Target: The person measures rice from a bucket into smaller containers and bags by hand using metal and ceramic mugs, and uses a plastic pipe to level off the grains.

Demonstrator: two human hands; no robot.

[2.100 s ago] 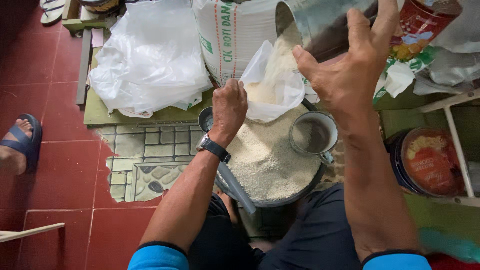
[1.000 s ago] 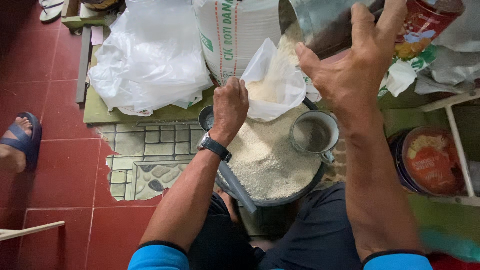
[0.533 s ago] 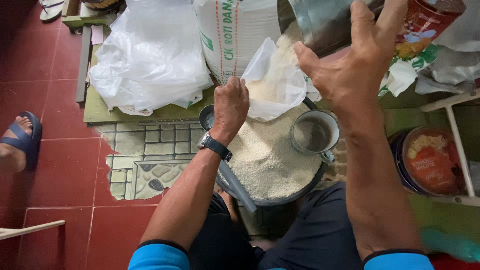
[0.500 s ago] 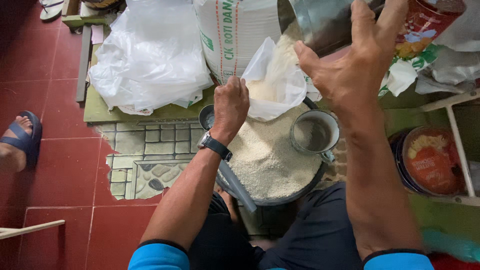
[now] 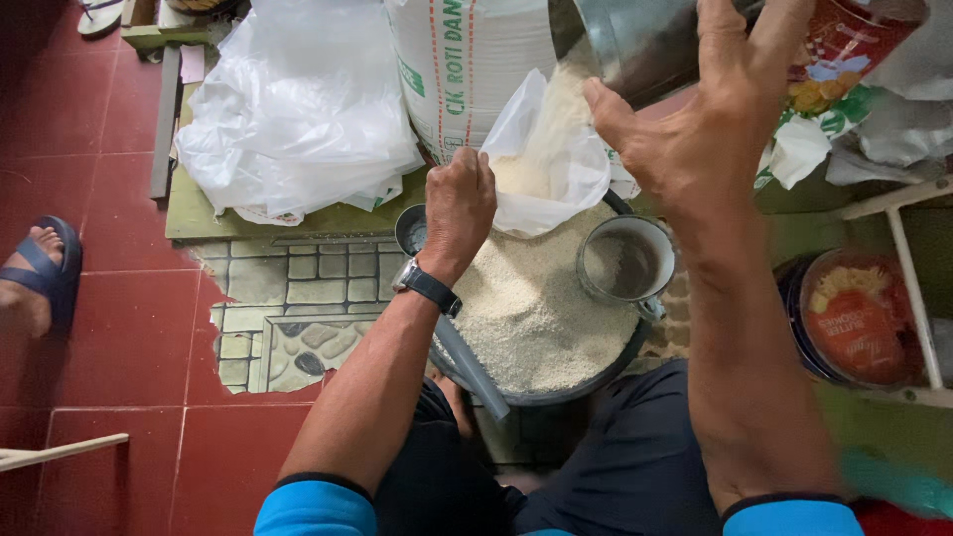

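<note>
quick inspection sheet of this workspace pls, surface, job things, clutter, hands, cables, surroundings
surface: red tiled floor with a patterned tile patch.
job's things: small clear bag held open over a dark tub of pale crumbs; metal scoop tipped over the bag.
clutter: metal mug in the tub; white plastic bags; printed sack.
grippers: left hand grips the bag; right hand holds the scoop.
cables: nothing seen.
surroundings: someone's sandalled foot.

The metal container (image 5: 645, 40) above the right hand's fingers (image 5: 725, 50) is cut off by the top edge. The left hand's fingers (image 5: 467, 174) fold out of sight against the clear bag (image 5: 546, 159). The forearm hides part of the basin (image 5: 556, 392).
</note>
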